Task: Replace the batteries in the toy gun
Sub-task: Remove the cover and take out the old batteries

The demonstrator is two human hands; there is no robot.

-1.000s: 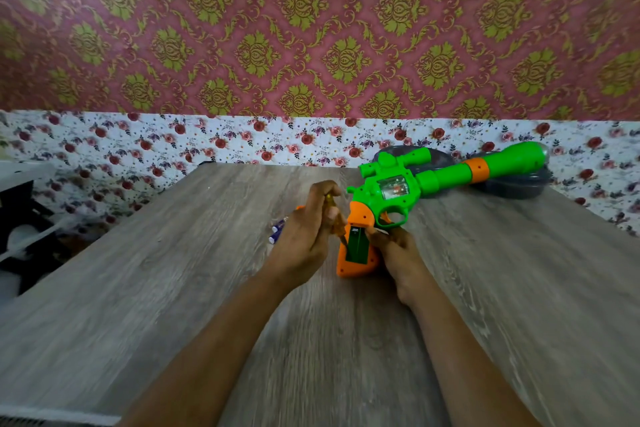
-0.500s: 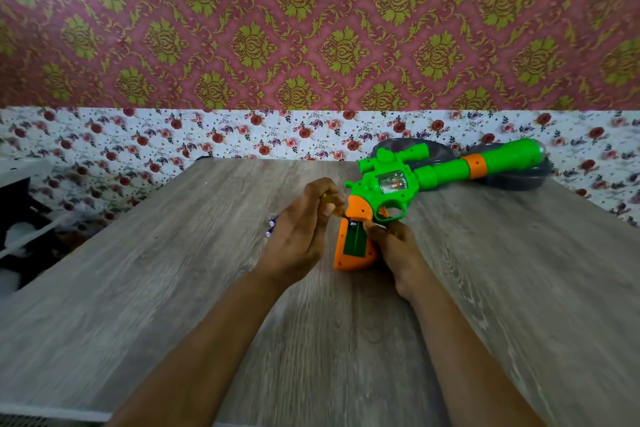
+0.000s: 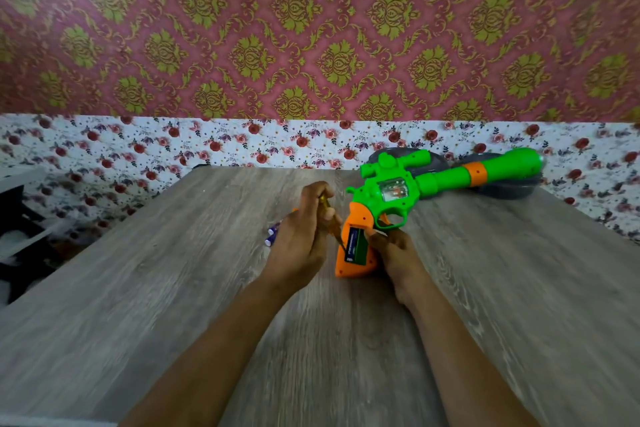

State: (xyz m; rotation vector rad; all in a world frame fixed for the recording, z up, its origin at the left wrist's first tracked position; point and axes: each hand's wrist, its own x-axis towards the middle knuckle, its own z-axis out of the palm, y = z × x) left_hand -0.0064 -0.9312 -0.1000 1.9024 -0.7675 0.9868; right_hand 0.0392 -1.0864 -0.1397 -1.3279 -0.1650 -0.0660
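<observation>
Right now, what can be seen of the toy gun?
The toy gun looks like glossy plastic: green body, scope and long barrel with an orange band, a clear window, an orange grip. It lies on the wooden table, barrel pointing far right. The grip's compartment is open, showing a battery. The right hand steadies the grip; the left hand pokes a screwdriver in.

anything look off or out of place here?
Nothing damaged or spilled. The toy gun has its orange grip compartment open with batteries exposed, as expected. Loose purple batteries lie behind the left hand.
</observation>
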